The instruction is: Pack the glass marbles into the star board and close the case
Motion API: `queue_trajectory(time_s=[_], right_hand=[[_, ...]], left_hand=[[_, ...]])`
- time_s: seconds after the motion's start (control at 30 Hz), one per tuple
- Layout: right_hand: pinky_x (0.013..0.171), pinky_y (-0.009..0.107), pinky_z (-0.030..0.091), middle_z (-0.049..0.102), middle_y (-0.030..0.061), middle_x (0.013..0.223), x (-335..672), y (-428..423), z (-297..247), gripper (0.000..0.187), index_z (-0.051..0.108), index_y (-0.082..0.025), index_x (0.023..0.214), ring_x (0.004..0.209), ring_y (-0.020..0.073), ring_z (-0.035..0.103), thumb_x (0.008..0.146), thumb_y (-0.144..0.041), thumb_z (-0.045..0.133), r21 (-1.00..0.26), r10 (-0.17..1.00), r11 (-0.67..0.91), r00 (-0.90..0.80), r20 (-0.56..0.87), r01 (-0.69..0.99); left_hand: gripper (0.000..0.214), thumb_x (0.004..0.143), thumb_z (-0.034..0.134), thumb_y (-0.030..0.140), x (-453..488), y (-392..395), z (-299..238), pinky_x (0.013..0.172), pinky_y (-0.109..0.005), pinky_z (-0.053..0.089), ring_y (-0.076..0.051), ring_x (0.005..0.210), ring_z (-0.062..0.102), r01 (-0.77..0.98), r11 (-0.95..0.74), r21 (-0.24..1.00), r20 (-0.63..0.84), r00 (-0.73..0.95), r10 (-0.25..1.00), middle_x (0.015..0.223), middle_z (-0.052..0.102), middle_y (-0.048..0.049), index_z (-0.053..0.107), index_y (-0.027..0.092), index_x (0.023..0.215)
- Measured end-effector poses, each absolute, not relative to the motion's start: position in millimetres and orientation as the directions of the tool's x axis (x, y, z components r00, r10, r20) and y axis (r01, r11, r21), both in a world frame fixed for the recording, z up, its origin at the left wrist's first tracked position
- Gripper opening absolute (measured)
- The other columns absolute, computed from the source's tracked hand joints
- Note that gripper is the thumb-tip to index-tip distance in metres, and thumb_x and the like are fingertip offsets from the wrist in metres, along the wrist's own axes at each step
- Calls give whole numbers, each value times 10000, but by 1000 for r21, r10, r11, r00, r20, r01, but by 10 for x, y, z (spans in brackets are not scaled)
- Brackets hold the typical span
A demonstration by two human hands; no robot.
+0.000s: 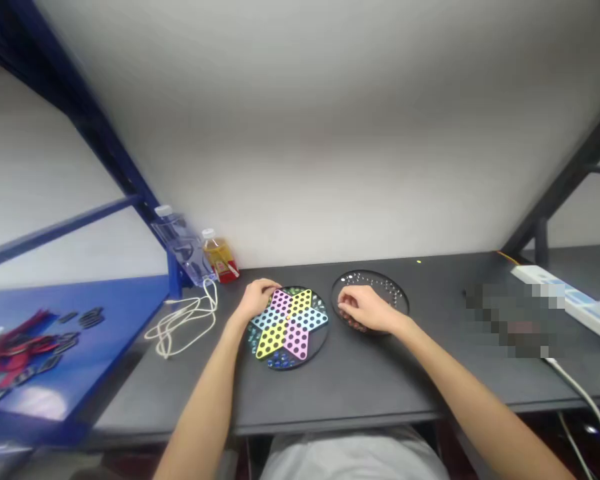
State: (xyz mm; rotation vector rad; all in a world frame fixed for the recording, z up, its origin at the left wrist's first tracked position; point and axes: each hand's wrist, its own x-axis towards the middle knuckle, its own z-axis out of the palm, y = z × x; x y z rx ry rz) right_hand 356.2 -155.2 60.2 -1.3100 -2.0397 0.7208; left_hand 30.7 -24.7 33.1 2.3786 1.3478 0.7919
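Observation:
A round Chinese checkers board (289, 318) lies on the dark table, its star in pink, yellow and light blue with dark holes. Glass marbles (283, 361) sit in the rim pockets between the star's points. My left hand (258, 297) rests at the board's upper left edge, fingers bent over the rim; what they hold, if anything, is hidden. To the right is a round black tray (404, 299) with small marbles or holes along its far side and reddish marbles near its front. My right hand (364, 307) is over this tray, fingertips pinched together and pointing down into it.
A white cable (185, 320) lies coiled left of the board. Behind it stand a clear bottle (183, 243) and a bottle of yellow liquid (220, 255). A power strip (570, 303) lies at the right. Red straps (25, 357) and dark buckles lie on a blue surface at the left.

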Motion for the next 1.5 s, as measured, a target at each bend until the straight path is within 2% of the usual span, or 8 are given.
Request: queue_trajectory(time_s=[0.5, 0.7, 0.87, 0.97, 1.03, 1.17, 1.3, 1.5], right_hand=[[768, 276, 396, 640, 88, 901, 3202, -1319, 598, 173, 712, -179, 853, 873, 197, 591, 885, -214, 545, -351, 880, 474, -437, 186, 807], [732, 282, 397, 633, 73, 873, 3190, -1323, 532, 79, 641, -175, 823, 839, 184, 576, 855, -211, 579, -468, 904, 428, -372, 212, 773], [598, 264, 398, 612, 22, 756, 3256, -1290, 487, 154, 578, -193, 860, 672, 149, 544, 844, -346, 581, -951, 973, 214, -137, 186, 223], [524, 245, 367, 627, 41, 807, 3296, -1280, 524, 262, 561, -194, 924, 647, 144, 541, 812, -430, 587, -964, 988, 7, -144, 47, -265], [493, 232, 335, 614, 30, 799, 3303, -1273, 542, 289, 564, -196, 949, 595, 123, 504, 811, -450, 574, -942, 983, -49, -181, 13, -333], [485, 224, 291, 494, -46, 609, 3262, -1277, 508, 218, 590, -198, 886, 494, 96, 385, 800, -398, 607, -982, 987, 111, -130, 92, 151], [609, 252, 345, 600, 5, 692, 3203, -1337, 473, 95, 645, -201, 843, 650, 144, 526, 787, -275, 630, -628, 948, 318, -238, 211, 711], [658, 265, 346, 661, 49, 803, 3181, -1390, 534, 105, 640, -199, 861, 750, 174, 582, 851, -283, 578, -491, 941, 339, -296, 166, 802]], left_hand=[[259, 863, 508, 262, 493, -341, 330, 961, -336, 464, -205, 994, 640, 639, -564, 523, 337, 453, 825, 1009, 730, -33, 755, 227, 934], [258, 862, 513, 273, 472, -355, 338, 943, -332, 475, -203, 982, 645, 638, -559, 529, 341, 444, 829, 1003, 730, -36, 754, 227, 941], [269, 867, 504, 288, 480, -357, 344, 942, -333, 472, -205, 980, 644, 642, -567, 517, 342, 452, 824, 1001, 730, -39, 753, 222, 942], [269, 864, 507, 294, 487, -351, 340, 949, -335, 469, -207, 984, 642, 646, -560, 519, 337, 447, 828, 1001, 730, -41, 754, 222, 941], [270, 865, 505, 292, 488, -351, 338, 947, -336, 471, -208, 981, 643, 641, -564, 521, 338, 451, 826, 998, 730, -42, 755, 223, 938], [272, 866, 500, 287, 490, -361, 342, 947, -337, 474, -207, 984, 644, 640, -561, 526, 341, 445, 828, 1002, 729, -38, 755, 227, 939], [274, 862, 502, 283, 496, -377, 353, 950, -334, 478, -207, 985, 646, 647, -548, 530, 333, 435, 837, 1001, 731, -38, 756, 222, 942], [264, 862, 508, 276, 493, -376, 348, 958, -340, 475, -207, 982, 648, 642, -555, 529, 344, 436, 832, 1004, 731, -37, 757, 223, 936]])
